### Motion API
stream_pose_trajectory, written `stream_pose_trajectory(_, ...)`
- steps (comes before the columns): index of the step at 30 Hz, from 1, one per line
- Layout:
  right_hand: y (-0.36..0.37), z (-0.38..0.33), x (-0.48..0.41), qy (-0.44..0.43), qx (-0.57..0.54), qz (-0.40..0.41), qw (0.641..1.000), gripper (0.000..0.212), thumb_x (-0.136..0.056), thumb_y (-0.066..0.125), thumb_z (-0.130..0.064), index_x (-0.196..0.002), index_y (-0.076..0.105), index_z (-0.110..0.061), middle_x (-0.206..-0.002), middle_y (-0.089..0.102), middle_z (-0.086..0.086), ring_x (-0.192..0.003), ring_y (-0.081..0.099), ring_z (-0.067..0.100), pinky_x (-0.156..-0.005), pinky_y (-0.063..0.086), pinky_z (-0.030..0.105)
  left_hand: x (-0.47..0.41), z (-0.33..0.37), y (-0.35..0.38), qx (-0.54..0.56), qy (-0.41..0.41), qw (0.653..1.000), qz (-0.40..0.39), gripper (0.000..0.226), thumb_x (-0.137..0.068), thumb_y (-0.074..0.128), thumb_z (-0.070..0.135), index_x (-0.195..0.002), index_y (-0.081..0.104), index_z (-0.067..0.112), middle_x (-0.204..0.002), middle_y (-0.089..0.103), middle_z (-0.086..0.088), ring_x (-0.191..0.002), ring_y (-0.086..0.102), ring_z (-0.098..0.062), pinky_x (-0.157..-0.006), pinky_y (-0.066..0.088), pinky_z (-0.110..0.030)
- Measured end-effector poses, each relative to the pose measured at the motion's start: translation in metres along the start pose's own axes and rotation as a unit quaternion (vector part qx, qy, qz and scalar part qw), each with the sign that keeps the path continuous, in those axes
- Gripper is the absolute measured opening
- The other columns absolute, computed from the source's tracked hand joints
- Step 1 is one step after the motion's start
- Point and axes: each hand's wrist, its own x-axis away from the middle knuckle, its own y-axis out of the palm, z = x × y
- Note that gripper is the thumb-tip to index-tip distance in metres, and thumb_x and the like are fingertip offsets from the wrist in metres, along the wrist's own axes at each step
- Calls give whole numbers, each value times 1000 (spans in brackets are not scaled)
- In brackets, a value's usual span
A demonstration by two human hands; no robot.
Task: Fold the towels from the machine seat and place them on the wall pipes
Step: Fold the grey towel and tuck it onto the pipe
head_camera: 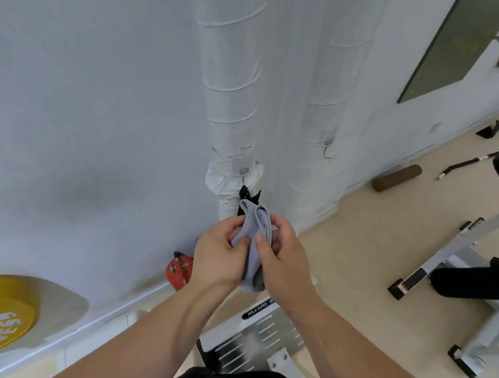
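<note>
Grey towel (pixel 252 221) pinched in my grip, left hand (pixel 220 254) and right hand (pixel 285 261), long axis pointing at wall pipes (pixel 235 102) just beyond.

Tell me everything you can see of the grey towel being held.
The grey towel is small, soft-looking cloth with a stitched hem, folded into a narrow upright bundle. Two looped folds stick up at the top; the lower end hangs down, in shadow. The left hand and right hand both pinch it, in front of the wrapped wall pipes.

Both hands, left hand (pixel 219 251) and right hand (pixel 284 262), are pinching a folded grey towel (pixel 253 235) just before the wrapped wall pipe (pixel 233 126).
</note>
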Motion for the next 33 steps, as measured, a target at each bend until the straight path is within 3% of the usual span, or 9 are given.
stream_pose_trajectory(4,40,-15,-2,5,16,46,999,31,-99,57,-13,-127,57,-27,-110,70,-12,-101,64,-2,-86,48,13,-13,-15,-38,-12,13,999,-45,30,-96,55,13,-98,74,37,-75,72,4,-67,68,-22,-61,59,-45)
stream_pose_trajectory(7,69,-27,-1,18,18,86,996,26,-101,56,-16,-123,58,-30,-107,68,-15,-99,62,-7,-82,45,8,-23,-23,-65,-51,70,995,-50,35,-93,55,8,-107,74,34,-76,72,12,-65,64,-2,-61,51,-24)
stream_pose_trajectory(10,91,-34,2,22,4,120,993,22,-102,55,-19,-119,58,-34,-103,69,-15,-97,63,-7,-81,47,11,-30,-29,-83,-78,98,990,-62,32,-93,55,11,-106,73,34,-76,72,10,-67,64,-6,-63,52,-23)
stream_pose_trajectory(16,112,-44,2,53,-86,38,994,38,-103,43,-16,-128,65,-36,-113,73,1,-108,70,21,-97,56,50,-38,-34,-109,-47,94,989,-103,14,-92,65,33,-103,72,38,-76,73,14,-71,68,-2,-66,51,-16)
stream_pose_trajectory(20,117,-45,-6,45,-86,-4,995,52,-101,38,-2,-126,66,-37,-106,75,6,-101,72,23,-94,58,46,-49,-47,-119,-26,69,992,-100,29,-85,70,28,-110,71,43,-87,75,19,-81,71,-1,-79,60,-35)
stream_pose_trajectory(23,115,-36,-18,-3,66,14,998,47,-95,58,-11,-132,60,-39,-103,70,4,-98,68,19,-90,56,41,-57,-52,-127,13,52,991,-123,28,-88,64,16,-102,75,38,-84,77,7,-80,73,-17,-77,60,-45)
stream_pose_trajectory(28,80,-45,-45,-11,193,-120,974,106,-72,90,-38,-157,26,-38,-150,40,-13,-137,37,-3,-113,32,21,-73,-47,-148,48,68,967,-241,37,-89,60,-5,-105,78,22,-94,80,2,-92,75,-16,-73,59,-28)
stream_pose_trajectory(30,63,-53,-55,9,165,-209,964,103,-76,88,-32,-157,26,-39,-141,55,-17,-130,50,-4,-111,42,27,-79,-41,-150,87,41,955,-280,36,-89,57,-12,-103,77,14,-93,80,-1,-89,76,-12,-70,55,-20)
stream_pose_trajectory(33,43,-62,-70,15,111,-248,962,86,-89,77,-11,-155,29,-40,-87,71,-10,-85,67,10,-78,55,27,-97,-41,-139,131,0,952,-278,33,-78,61,-5,-96,78,16,-91,79,-8,-84,74,-18,-68,55,-25)
